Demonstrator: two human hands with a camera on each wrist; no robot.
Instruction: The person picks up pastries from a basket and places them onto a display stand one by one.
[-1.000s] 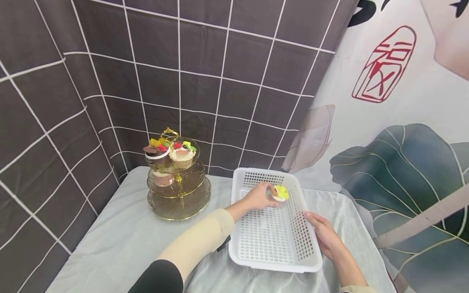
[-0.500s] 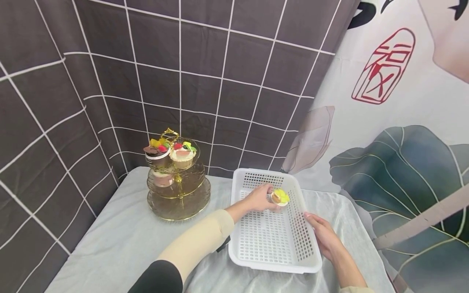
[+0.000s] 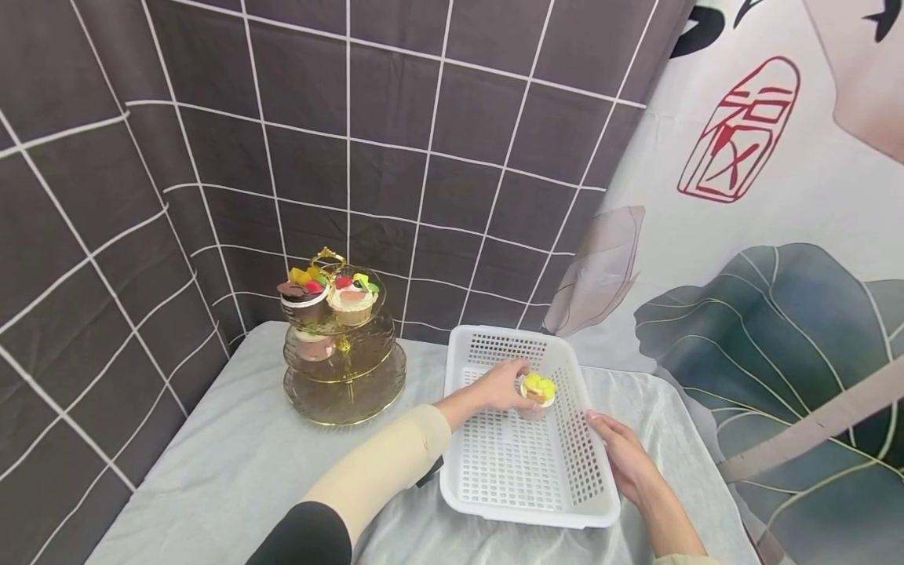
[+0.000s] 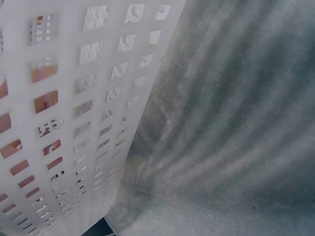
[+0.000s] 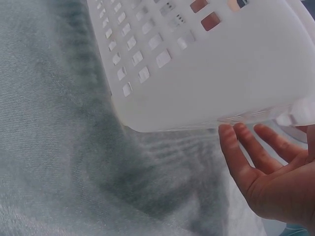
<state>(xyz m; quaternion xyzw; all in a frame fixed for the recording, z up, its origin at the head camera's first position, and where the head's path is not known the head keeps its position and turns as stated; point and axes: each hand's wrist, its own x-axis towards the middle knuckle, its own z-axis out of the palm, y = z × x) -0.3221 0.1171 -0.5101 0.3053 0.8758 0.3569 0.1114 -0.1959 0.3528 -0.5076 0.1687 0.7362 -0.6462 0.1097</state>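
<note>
In the head view my left hand (image 3: 503, 386) reaches over the white plastic basket (image 3: 466, 502) and grips a small cupcake (image 3: 539, 388) with yellow topping. The cupcake is inside the basket's outline, near the right wall. My right hand (image 3: 625, 451) holds the basket's right rim from outside. In the right wrist view the fingertips (image 5: 225, 129) of that hand rest against the outer wall just below the rim; its thumb is hidden there. The left wrist view shows the perforated basket side (image 4: 69, 98), with bits of skin colour through the holes.
A gold-trimmed three-tier stand (image 3: 346, 400) stands left of the basket. Its top tier bears a chocolate cupcake (image 3: 304, 297) and a cream cupcake (image 3: 353, 300); a pink one (image 3: 313, 345) sits on the middle tier. Grey cloth (image 3: 233, 463) covers the table before a dark grid curtain (image 3: 395, 118).
My left hand has shifted slightly toward me with the cupcake, whose yellow topping has turned and sits a little lower in view. The right hand and basket are nearly unchanged.
</note>
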